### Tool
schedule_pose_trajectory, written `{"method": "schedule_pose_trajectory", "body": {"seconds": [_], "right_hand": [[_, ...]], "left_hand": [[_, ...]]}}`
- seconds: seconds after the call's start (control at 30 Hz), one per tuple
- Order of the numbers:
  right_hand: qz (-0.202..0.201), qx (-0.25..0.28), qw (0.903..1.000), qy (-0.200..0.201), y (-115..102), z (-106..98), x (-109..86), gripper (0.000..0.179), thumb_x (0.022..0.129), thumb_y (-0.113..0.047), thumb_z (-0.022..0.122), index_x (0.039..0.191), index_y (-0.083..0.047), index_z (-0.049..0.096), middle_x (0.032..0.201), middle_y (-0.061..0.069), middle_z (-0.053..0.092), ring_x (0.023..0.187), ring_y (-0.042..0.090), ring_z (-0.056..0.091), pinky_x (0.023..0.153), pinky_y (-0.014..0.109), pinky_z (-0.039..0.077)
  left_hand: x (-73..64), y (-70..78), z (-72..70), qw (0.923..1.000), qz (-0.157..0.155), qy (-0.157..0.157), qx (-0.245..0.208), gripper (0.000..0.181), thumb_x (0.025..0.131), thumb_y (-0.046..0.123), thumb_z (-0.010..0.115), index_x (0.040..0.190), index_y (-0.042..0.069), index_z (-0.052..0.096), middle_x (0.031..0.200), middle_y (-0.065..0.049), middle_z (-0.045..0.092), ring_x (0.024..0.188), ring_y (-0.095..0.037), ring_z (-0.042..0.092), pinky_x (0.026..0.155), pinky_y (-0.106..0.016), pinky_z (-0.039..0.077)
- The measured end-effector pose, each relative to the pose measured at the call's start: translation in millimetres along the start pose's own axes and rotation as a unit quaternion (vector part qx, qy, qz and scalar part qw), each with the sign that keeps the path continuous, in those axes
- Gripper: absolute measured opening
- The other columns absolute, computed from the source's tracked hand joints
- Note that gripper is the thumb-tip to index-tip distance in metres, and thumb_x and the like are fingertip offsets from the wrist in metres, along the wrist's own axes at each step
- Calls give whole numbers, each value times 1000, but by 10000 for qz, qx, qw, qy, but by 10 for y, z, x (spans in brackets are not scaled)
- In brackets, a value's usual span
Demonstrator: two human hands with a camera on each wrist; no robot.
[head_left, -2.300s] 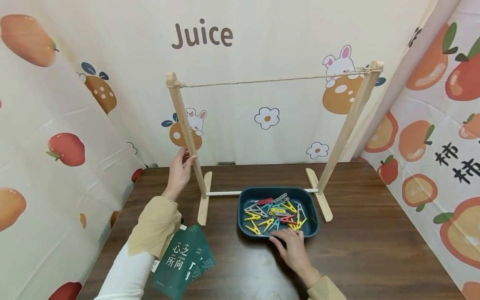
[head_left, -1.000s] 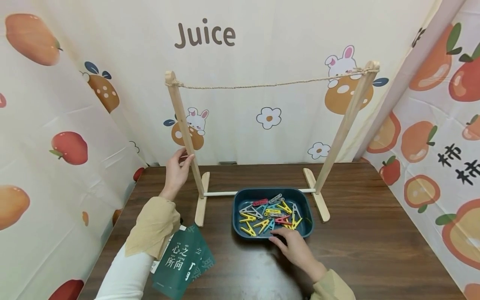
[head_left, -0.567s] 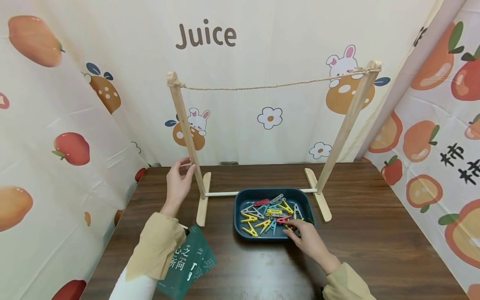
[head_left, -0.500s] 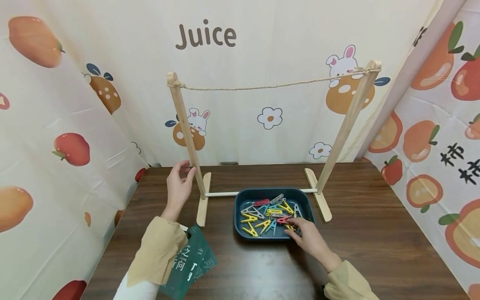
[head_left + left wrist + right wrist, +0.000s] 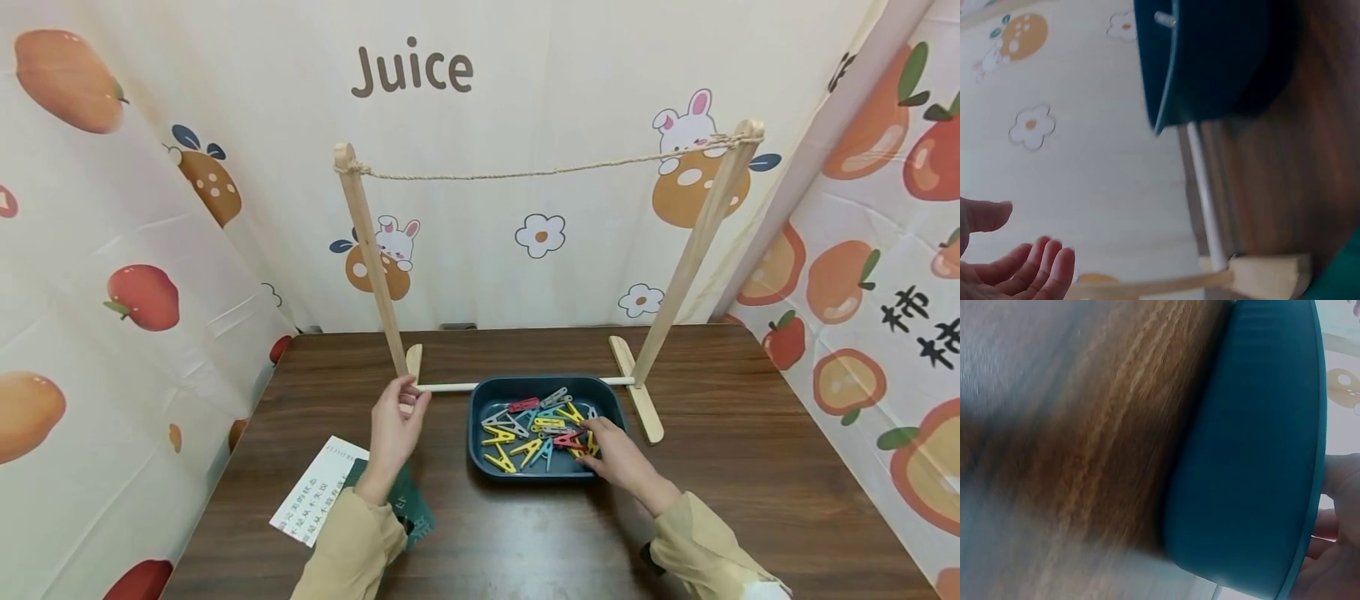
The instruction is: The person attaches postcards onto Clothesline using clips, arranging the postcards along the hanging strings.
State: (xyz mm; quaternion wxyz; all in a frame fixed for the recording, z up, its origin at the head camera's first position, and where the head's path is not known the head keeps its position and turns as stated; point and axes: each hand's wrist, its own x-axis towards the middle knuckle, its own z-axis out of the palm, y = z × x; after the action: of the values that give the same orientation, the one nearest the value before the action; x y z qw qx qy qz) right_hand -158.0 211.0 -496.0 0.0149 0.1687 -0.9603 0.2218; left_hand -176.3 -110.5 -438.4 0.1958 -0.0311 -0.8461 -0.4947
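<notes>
A dark blue tray point(image 5: 483, 467) holding several red, yellow, blue and grey clothespins point(image 5: 527, 450) sits on the table. My right hand point(image 5: 621, 457) reaches over its near right rim, with fingertips among the pins; whether they pinch one is hidden. In the right wrist view, the tray's wall point(image 5: 1247, 462) covers part of the fingers point(image 5: 1335, 475). My left hand point(image 5: 396, 429) hovers near the foot of the left wooden post point(image 5: 371, 258). The left wrist view shows that hand point(image 5: 1016, 269) with loosely bent fingers and nothing between them.
A twine line point(image 5: 480, 177) is strung between the left post and the right wooden post point(image 5: 693, 258). A white crossbar point(image 5: 450, 387) joins their feet behind the tray. A white printed sheet point(image 5: 318, 487) and dark green cards point(image 5: 412, 508) lie beneath my left forearm.
My left hand has come down and toward me from beside the left post, uncovering the white sheet. My right hand has moved from the tray's near rim in among the clothespins.
</notes>
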Motion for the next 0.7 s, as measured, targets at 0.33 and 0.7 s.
{"method": "schedule_pose_trajectory", "body": {"seconds": [0.33,0.7], "right_hand": [[-33,-197,9990,-395,31,-3,66,52,70,-13,75,111,9,51,104,21,53,92,30,53,76,41,45],[-97,-306,9977,-603,50,17,108,53,71,-14,74,111,10,51,103,21,55,92,31,54,78,43,44]], "left_hand": [[-330,-121,294,9924,-238,-1063,580,32,81,12,64,105,-7,54,70,-3,54,60,-11,50,54,-23,42],[-587,-192,552,9825,-609,-1691,491,38,82,16,64,106,-12,54,65,0,50,54,-6,47,50,-19,41]]}}
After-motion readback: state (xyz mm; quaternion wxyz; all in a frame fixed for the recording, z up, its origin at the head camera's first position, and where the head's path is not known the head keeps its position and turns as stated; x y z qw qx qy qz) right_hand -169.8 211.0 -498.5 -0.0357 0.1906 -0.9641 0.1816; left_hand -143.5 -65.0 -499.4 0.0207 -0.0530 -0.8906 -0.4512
